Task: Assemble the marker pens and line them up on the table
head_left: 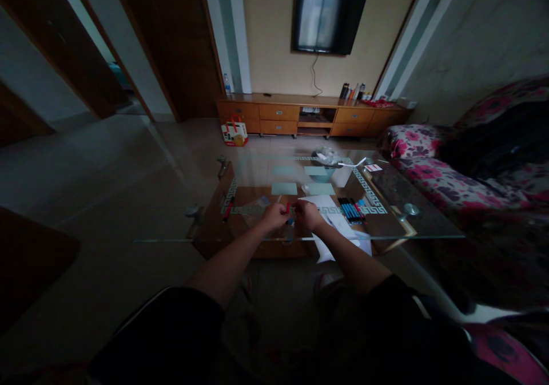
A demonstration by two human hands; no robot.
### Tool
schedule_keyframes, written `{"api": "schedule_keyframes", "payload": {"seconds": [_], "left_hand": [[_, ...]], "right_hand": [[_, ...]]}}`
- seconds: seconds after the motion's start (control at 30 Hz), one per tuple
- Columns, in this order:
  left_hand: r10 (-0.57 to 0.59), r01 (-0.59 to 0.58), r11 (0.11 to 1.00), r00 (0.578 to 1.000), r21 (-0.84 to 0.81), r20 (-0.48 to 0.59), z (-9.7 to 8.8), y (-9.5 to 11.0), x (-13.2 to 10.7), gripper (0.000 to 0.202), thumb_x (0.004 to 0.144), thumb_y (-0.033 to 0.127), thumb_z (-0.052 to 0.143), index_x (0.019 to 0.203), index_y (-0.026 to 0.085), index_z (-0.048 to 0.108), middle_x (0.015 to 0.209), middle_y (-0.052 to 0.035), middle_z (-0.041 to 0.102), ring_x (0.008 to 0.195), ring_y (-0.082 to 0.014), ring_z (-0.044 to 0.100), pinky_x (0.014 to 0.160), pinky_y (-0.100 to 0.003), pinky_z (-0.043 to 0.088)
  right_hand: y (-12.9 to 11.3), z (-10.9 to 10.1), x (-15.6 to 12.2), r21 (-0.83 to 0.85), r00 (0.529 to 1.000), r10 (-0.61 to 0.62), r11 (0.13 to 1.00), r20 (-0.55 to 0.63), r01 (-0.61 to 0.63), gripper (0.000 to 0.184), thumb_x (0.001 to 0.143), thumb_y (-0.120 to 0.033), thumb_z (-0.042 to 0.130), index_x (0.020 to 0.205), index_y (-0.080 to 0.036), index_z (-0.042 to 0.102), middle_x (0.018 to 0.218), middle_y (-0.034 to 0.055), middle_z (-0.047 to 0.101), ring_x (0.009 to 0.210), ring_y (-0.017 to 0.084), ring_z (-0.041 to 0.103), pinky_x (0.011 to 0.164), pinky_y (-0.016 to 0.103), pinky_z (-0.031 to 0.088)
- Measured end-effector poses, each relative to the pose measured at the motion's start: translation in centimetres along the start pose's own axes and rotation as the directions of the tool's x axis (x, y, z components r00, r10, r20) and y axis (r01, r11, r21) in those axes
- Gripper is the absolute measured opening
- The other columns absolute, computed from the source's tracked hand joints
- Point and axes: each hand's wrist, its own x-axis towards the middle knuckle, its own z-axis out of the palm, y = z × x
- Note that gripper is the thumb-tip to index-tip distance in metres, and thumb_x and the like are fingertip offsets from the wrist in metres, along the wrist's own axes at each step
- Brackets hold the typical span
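My left hand (275, 217) is closed in a pinch on a small red piece (287, 207), which stands up between thumb and fingers over the glass table. A thin white tip pokes up beside those fingers. Just to the right, my right hand (307, 214) has its fingers bent together close to the red piece; what they hold, if anything, is hidden. Under the right forearm lie white paper sheets (338, 227). A row of blue and black pens (350, 210) rests right of the paper. On the left side lies a red and black pen (228, 210).
The glass table (257, 170) has a front edge just below my hands. A clear plastic bag (257, 205) lies by my left hand. Farther back are a crumpled bag (326, 156) and a card (373, 168). A flowered sofa (463, 179) stands at the right.
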Motion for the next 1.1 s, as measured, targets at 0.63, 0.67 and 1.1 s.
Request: {"api": "schedule_keyframes", "payload": {"seconds": [0.63,0.67,1.1], "left_hand": [[0.037,-0.036,0.988,0.999,0.149,-0.006,0.2,-0.3,0.1,0.012,0.073,0.024,0.072,0.078,0.014,0.066,0.072,-0.004,0.069,0.068,-0.0164,0.063,0.062,-0.024,0.044],[0.042,-0.041,0.987,0.999,0.154,-0.005,0.2,-0.4,0.0,0.011,0.075,0.024,0.07,0.079,0.014,0.067,0.072,-0.0044,0.069,0.068,-0.0164,0.063,0.062,-0.024,0.044],[0.129,-0.131,0.963,0.991,0.236,0.025,-2.5,-0.9,-1.8,0.009,0.078,0.02,0.061,0.081,0.015,0.068,0.074,-0.0036,0.069,0.07,-0.0162,0.062,0.064,-0.024,0.044]], "right_hand": [[-0.1,-0.5,-0.4,-0.068,0.999,0.007,0.998,-0.044,-0.01,0.028,0.085,-0.009,0.051,0.105,-0.015,0.071,0.097,0.0105,0.074,0.087,0.019,0.067,0.083,0.026,0.046],[-0.3,-0.7,-0.6,-0.065,0.998,-0.003,0.998,-0.061,-0.001,0.028,0.085,-0.01,0.051,0.104,-0.014,0.07,0.097,0.0104,0.073,0.087,0.02,0.066,0.083,0.026,0.046],[0.1,-4.2,-2.5,-0.029,0.974,-0.082,0.997,-0.21,0.078,0.027,0.087,-0.01,0.048,0.104,-0.014,0.068,0.099,0.0103,0.071,0.09,0.02,0.064,0.086,0.029,0.046]]}}
